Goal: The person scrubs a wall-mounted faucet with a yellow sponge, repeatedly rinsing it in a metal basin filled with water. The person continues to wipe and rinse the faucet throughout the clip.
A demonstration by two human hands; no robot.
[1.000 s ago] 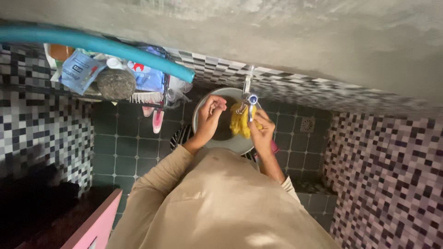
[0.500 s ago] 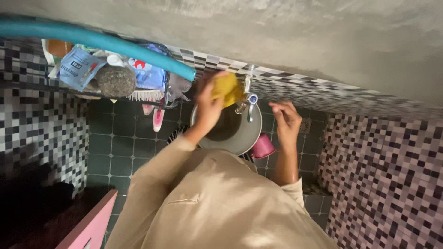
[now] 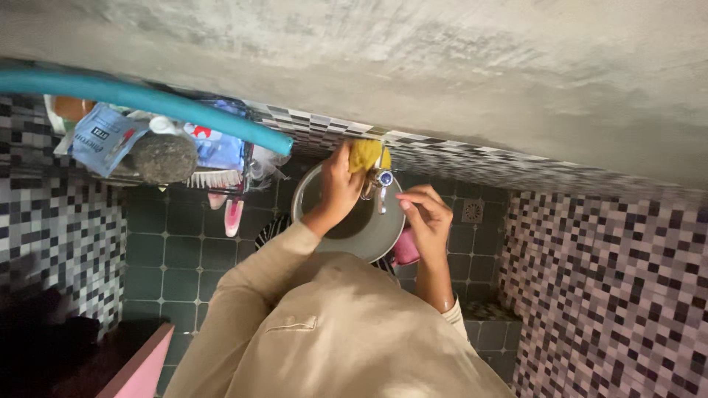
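Floor: I see dark green square tiles (image 3: 184, 250) with pale grout; one small drain grate (image 3: 473, 211) is set in it near the right wall.
Walls: mosaic of small black, white and grey squares on the left (image 3: 51, 221), mauve-toned on the right (image 3: 612, 295); a band of bare grey concrete (image 3: 442, 66) fills the top of the view.
Basin: one round grey basin (image 3: 372, 236) on the floor, directly below the tap.
Tap: one metal tap (image 3: 382, 179) with a blue-capped handle, coming off the mosaic wall over the basin.
Yellow cloth: one (image 3: 364, 154), held up against the wall just above the tap, over the basin's far rim.
Left hand: (image 3: 341, 184) raised over the basin, its grip closed around the lower part of the yellow cloth.
Right hand: (image 3: 424, 214) empty, fingers loosely curled and apart, hovering just beside the tap on its right.
Pink cup: one (image 3: 405, 250), partly hidden under the right hand, touching the basin's right edge.
Hose: one teal hose (image 3: 147, 99) crossing the upper left.
Rack: one wire rack (image 3: 169, 173) on the left wall, crowded; I count one blue sachet (image 3: 99, 136), one round dark stone-like lump (image 3: 164, 157), one bristle brush (image 3: 214, 178); the rest I cannot sort out.
Door: one pink edge (image 3: 140, 368) at lower left.
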